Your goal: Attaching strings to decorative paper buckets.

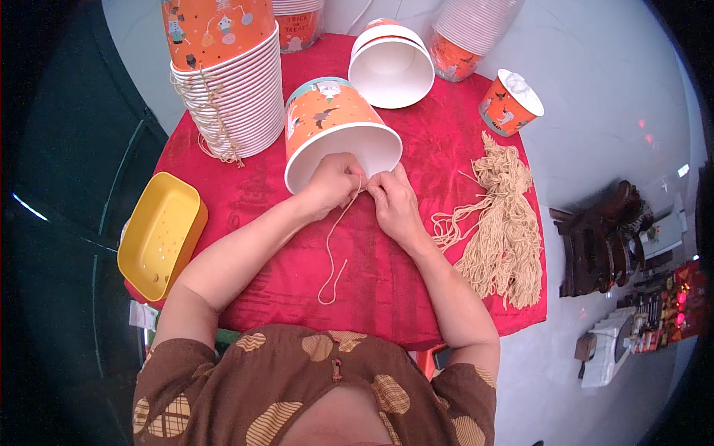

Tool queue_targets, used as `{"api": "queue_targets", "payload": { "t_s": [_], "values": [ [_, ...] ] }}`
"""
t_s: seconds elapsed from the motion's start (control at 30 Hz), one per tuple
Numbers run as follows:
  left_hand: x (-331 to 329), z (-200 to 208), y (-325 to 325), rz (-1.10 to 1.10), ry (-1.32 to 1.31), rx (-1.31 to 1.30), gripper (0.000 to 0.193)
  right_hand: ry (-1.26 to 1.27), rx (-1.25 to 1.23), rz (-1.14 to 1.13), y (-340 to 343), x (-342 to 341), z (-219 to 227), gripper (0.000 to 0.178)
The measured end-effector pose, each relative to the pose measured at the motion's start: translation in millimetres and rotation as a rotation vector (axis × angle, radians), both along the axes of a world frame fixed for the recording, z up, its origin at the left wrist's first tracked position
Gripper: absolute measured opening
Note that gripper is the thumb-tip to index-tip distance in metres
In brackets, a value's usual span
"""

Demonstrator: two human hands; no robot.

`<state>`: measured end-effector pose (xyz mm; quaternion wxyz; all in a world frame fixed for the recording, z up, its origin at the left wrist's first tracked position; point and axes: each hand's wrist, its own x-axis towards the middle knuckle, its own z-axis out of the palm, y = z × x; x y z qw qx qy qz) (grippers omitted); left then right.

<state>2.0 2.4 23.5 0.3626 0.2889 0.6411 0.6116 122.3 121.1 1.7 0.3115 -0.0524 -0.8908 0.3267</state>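
Note:
An orange paper bucket (331, 123) with printed figures lies on its side, its white mouth turned toward me. At the lower rim my left hand (338, 182) pinches a thin beige cord (329, 256), fingers partly inside the mouth. Close beside it, my right hand (394, 201) also pinches the cord, thumb and forefinger together at the rim. The cord's loose end hangs from the fingers and curls on the red cloth. Fingers hide where the cord meets the bucket.
A tall stack of buckets with cords (230, 104) stands at the left, above a yellow tub (162, 230) holding small bits. Cut beige cords (502, 223) lie in a bundle at the right. Behind are white-mouthed buckets (390, 72), wrapped cups (465, 37) and a small orange cup (506, 108).

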Motion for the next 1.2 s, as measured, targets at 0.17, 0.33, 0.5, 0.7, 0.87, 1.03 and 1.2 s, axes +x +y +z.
{"api": "queue_targets", "payload": {
  "t_s": [0.17, 0.33, 0.5, 0.7, 0.87, 1.03, 1.2],
  "values": [
    [-4, -4, -1, -0.027, -0.093, 0.056, 0.005, 0.015, 0.029, 0.020, -2, 2, 6, 0.007],
    [-5, -5, -3, -0.038, -0.099, 0.111, 0.007, 0.137, -0.023, 0.019, -3, -2, 11, 0.007],
    [5, 3, -1, -0.019, 0.041, 0.044, 0.008, 0.190, 0.006, -0.035, 3, -4, 7, 0.013],
    [4, -21, 2, 0.022, 0.638, 0.124, 0.009, 0.195, 0.095, -0.102, 4, -11, -5, 0.008],
    [13, -8, 0, 0.016, 1.017, 0.189, 0.008, 0.144, 0.057, -0.153, 1, -11, -5, 0.007],
    [12, -4, -1, 0.009, 1.307, 0.133, 0.013, 0.122, 0.042, -0.171, 0, -12, -6, 0.007],
    [10, -4, -2, 0.008, 1.364, 0.087, 0.014, 0.086, 0.056, -0.178, -2, -12, -3, 0.012]
  ]
}}
